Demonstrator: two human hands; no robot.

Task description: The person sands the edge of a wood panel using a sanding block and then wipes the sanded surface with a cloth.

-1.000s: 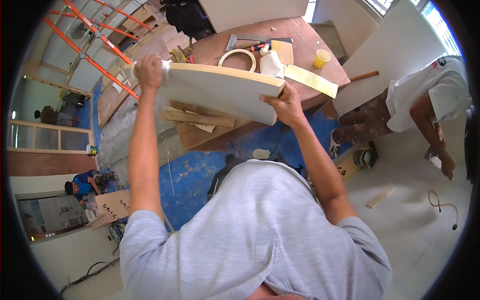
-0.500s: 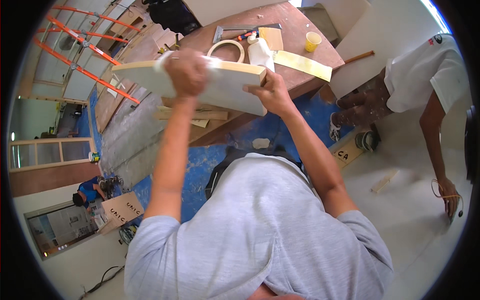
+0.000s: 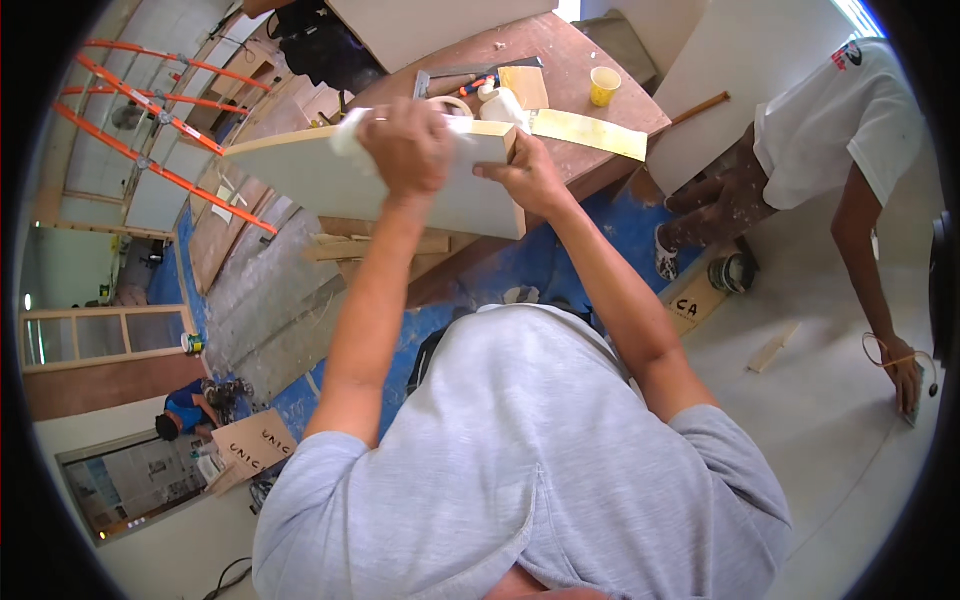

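A grey panel (image 3: 300, 172) with a pale wood edge is held up on its side over the near edge of a brown table (image 3: 440, 62). My left hand (image 3: 408, 150) is closed over a white cloth (image 3: 350, 135), pressed on the panel's upper edge; cloth and fingers are slightly blurred. At the panel's right end, my right hand (image 3: 532, 178) grips the corner, thumb on the grey face and fingers partly hidden behind. Just beyond it lie a white bottle (image 3: 503, 108) and a yellow strip (image 3: 590, 134). Most of a tape roll (image 3: 452, 104) is hidden behind my left hand and the panel.
A yellow cup (image 3: 604, 86) and hand tools stand on the table. An orange ladder (image 3: 150, 100) is at left. Blue sheeting (image 3: 390, 345) covers the floor. A co-worker in a white shirt (image 3: 825, 120) bends at right; another person (image 3: 188, 408) crouches far left.
My left hand has slid to the right along the panel's edge with the cloth. My right hand keeps its grip on the end. The whole view has shifted slightly.
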